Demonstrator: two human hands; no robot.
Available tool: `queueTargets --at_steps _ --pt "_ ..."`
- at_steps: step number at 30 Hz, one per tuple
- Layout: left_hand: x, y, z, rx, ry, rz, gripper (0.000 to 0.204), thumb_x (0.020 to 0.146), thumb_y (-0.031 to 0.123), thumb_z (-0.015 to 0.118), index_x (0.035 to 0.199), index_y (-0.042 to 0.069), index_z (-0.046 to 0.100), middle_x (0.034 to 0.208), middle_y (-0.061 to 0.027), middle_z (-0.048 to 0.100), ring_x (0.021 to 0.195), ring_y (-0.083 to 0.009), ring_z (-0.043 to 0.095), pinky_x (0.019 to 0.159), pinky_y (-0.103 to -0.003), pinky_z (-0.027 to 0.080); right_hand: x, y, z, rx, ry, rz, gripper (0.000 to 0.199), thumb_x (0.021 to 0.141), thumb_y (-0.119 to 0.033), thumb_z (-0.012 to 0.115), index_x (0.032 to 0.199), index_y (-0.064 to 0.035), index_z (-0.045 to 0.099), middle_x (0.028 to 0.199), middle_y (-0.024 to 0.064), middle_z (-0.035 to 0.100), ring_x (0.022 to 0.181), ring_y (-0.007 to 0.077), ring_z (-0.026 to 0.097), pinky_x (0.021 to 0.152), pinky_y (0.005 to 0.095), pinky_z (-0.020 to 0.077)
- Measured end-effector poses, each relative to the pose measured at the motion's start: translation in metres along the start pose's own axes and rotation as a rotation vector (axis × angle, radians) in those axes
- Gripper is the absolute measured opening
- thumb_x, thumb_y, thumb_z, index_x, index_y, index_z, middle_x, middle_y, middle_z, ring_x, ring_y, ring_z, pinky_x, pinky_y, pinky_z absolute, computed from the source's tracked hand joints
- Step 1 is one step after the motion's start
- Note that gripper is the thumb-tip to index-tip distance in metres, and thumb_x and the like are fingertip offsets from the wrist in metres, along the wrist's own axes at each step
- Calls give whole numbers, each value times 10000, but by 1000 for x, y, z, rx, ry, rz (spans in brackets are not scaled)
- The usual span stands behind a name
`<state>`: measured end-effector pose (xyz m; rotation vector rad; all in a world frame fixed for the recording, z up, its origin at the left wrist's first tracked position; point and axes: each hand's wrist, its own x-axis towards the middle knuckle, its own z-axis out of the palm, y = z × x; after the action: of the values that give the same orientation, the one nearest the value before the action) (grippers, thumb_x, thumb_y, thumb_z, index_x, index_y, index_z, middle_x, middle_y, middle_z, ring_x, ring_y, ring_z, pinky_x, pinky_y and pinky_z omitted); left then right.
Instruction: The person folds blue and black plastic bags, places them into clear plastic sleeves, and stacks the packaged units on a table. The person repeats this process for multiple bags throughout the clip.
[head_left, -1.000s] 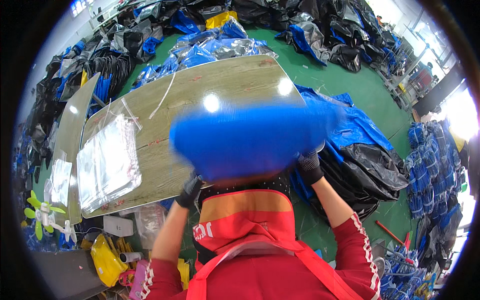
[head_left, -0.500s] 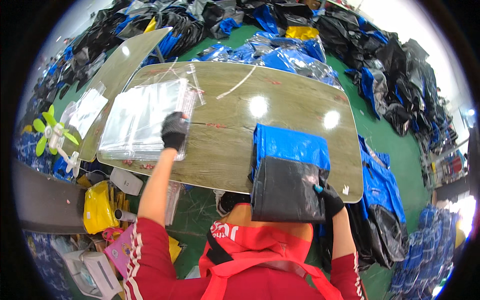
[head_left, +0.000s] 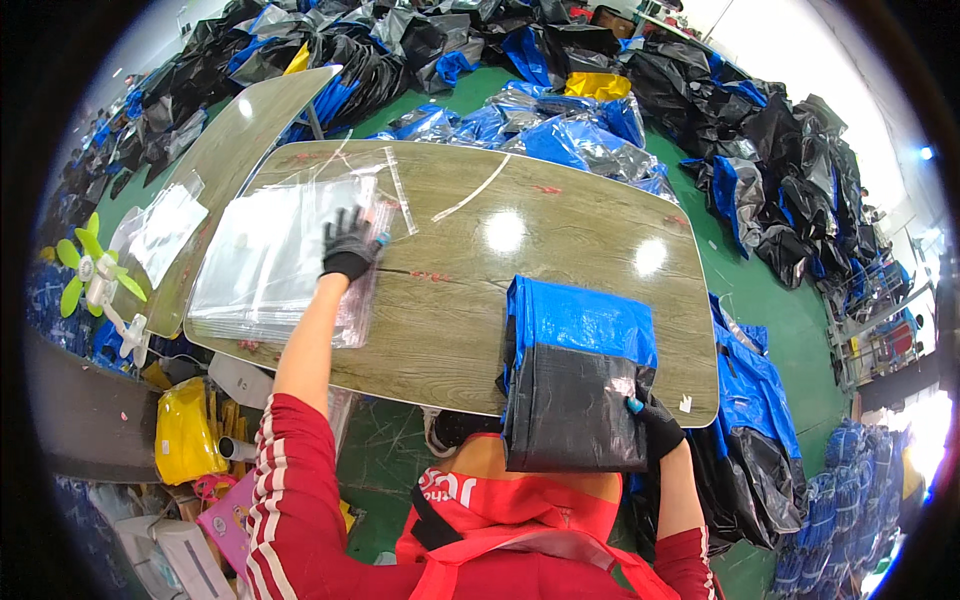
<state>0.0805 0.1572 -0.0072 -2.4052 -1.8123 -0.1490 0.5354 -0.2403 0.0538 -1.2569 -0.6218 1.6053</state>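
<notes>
My left hand [head_left: 350,245], in a dark glove, lies with fingers spread on the right part of a stack of clear plastic bags [head_left: 270,260] at the left of the wooden table. My right hand [head_left: 658,425], gloved too, grips the right edge of a folded blue and black tarp sheet [head_left: 580,390]. Its thumb rests on the black face, while the other fingers are hidden behind the fold. The folded sheet lies partly on the table and hangs over the near edge toward my lap.
The wood-patterned table [head_left: 570,220] carries a loose clear strip [head_left: 472,190]. A second table [head_left: 235,145] adjoins at the left, near a green fan [head_left: 95,270]. Blue and black sheets [head_left: 755,390] hang beyond the right edge. Heaps of wrapped blue packs [head_left: 560,130] lie behind.
My left hand has gone from closed fingers to spread ones over the plastic bags. My right hand keeps hold of the folded tarp sheet. The whole view has shifted slightly.
</notes>
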Motion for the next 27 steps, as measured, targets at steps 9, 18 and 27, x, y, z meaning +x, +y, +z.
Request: queueTargets --at_steps 9,18,27 --pt "-200 101 -66 -487 -309 929 496 872 393 602 1265 94 553 1387 -142 475 1358 -369 339 1158 -523 152 -44 4 -56 -138 250 -230 829 827 -239 677 1502 -63 229 1503 65 336 1345 199 358 1106 328 294" --pt "-94 166 -45 -732 380 319 335 773 377 715 844 92 555 928 -141 576 915 -354 557 826 -437 430 11 -53 -44 -90 -32 -203 661 822 -208 701 1391 -16 424 1258 80 563 1081 177 576 941 308 461" --pt "-127 170 -18 -845 178 381 179 724 167 694 834 42 628 1043 -150 627 1040 -340 554 915 -410 446 17 -69 -40 -93 -33 -54 590 839 -214 699 1346 -10 476 1174 94 619 1033 188 608 906 315 493"
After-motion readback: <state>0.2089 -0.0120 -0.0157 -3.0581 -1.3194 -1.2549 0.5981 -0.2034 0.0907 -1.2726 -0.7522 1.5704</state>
